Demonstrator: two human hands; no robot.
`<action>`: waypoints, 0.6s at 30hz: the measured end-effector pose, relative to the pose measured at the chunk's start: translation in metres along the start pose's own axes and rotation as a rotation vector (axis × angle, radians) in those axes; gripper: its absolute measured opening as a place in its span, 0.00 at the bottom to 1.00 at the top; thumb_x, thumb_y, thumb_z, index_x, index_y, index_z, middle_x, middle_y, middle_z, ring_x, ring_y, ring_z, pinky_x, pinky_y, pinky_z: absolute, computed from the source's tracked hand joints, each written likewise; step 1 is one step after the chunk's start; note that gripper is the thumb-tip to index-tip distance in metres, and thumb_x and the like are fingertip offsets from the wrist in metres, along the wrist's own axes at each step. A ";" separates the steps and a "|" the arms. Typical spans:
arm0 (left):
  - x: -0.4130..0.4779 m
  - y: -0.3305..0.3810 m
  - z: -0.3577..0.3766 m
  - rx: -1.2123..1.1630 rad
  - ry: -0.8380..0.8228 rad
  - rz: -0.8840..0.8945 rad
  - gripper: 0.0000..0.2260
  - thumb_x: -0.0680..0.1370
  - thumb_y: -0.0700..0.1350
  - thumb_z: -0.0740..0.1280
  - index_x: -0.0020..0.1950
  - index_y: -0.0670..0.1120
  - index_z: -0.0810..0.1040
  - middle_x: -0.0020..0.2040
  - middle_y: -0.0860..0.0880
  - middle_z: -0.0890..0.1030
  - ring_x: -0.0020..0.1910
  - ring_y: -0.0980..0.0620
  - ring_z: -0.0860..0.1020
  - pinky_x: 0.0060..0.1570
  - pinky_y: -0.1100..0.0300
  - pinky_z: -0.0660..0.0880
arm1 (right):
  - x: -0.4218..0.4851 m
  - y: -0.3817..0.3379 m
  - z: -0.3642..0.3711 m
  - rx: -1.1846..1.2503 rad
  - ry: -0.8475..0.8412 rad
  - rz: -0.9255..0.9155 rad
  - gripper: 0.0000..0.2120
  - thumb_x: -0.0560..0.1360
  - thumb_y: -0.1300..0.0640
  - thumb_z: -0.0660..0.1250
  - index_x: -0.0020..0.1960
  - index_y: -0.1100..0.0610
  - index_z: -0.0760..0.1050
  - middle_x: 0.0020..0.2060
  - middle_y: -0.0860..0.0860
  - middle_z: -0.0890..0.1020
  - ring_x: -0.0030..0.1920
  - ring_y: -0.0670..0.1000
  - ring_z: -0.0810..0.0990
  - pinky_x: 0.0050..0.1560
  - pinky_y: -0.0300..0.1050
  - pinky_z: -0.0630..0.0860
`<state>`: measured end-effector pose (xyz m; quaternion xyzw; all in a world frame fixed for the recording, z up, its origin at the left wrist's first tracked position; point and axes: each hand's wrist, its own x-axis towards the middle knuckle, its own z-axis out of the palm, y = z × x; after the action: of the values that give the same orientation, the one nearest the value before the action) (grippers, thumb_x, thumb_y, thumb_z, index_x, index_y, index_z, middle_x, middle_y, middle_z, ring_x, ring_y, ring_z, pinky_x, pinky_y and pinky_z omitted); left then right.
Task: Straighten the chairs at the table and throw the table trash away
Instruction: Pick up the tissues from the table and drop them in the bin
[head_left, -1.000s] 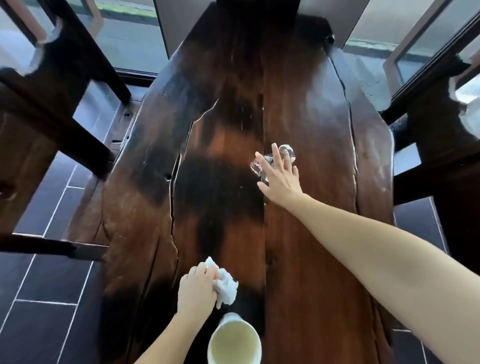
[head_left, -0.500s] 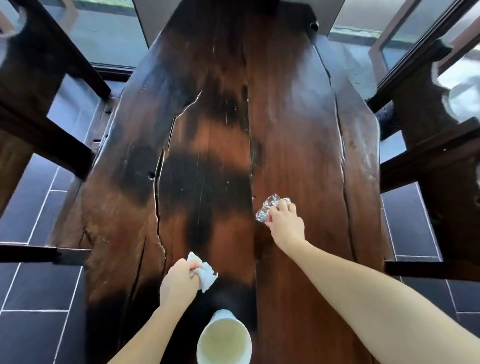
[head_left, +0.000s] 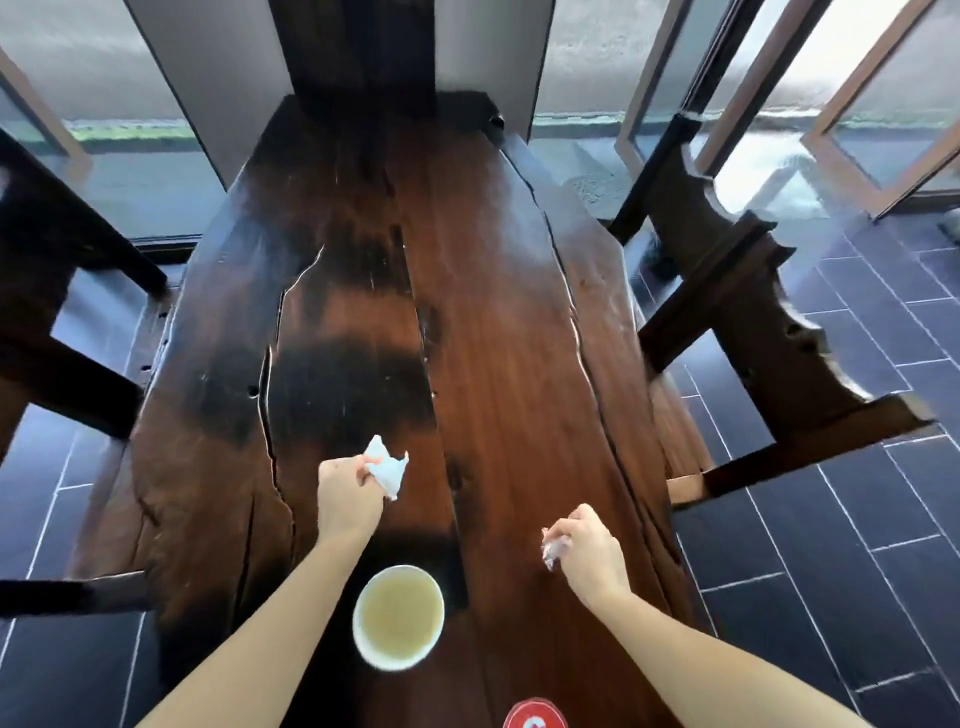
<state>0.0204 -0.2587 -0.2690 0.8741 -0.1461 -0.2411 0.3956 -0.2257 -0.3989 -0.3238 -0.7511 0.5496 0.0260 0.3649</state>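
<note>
A crumpled white tissue (head_left: 385, 470) is pinched in the closed left hand (head_left: 347, 500) above the dark wooden table (head_left: 524, 332). A small clear wrapper (head_left: 554, 546) is gripped in the curled right hand (head_left: 589, 557), near the white cup (head_left: 398, 617). Wooden chairs (head_left: 769, 332) are seen flanking the table.

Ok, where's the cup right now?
In the head view the cup stands on the table near its close end, between the two forearms, just below the left hand holding the tissue.
</note>
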 end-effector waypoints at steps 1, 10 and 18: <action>-0.007 0.014 0.006 -0.002 -0.055 0.027 0.11 0.73 0.39 0.67 0.29 0.43 0.77 0.29 0.45 0.77 0.30 0.49 0.76 0.33 0.59 0.71 | -0.007 0.007 -0.005 0.026 0.037 -0.012 0.05 0.75 0.63 0.66 0.43 0.58 0.80 0.38 0.36 0.75 0.41 0.44 0.78 0.34 0.29 0.69; -0.089 0.092 0.118 -0.093 -0.403 0.042 0.20 0.69 0.51 0.57 0.38 0.34 0.78 0.32 0.44 0.75 0.32 0.46 0.74 0.34 0.49 0.77 | -0.040 0.065 -0.079 0.435 0.201 0.111 0.15 0.67 0.67 0.70 0.29 0.48 0.81 0.28 0.44 0.83 0.35 0.46 0.84 0.40 0.45 0.82; -0.188 0.095 0.214 0.038 -0.600 0.105 0.07 0.74 0.44 0.68 0.50 0.48 0.73 0.41 0.52 0.79 0.41 0.53 0.78 0.40 0.58 0.74 | -0.093 0.171 -0.115 0.644 0.318 0.334 0.08 0.63 0.62 0.68 0.32 0.51 0.81 0.32 0.48 0.85 0.36 0.49 0.83 0.46 0.52 0.81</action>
<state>-0.2590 -0.3688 -0.2614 0.7624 -0.3059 -0.4649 0.3302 -0.4481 -0.4125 -0.2880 -0.4931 0.6941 -0.2053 0.4826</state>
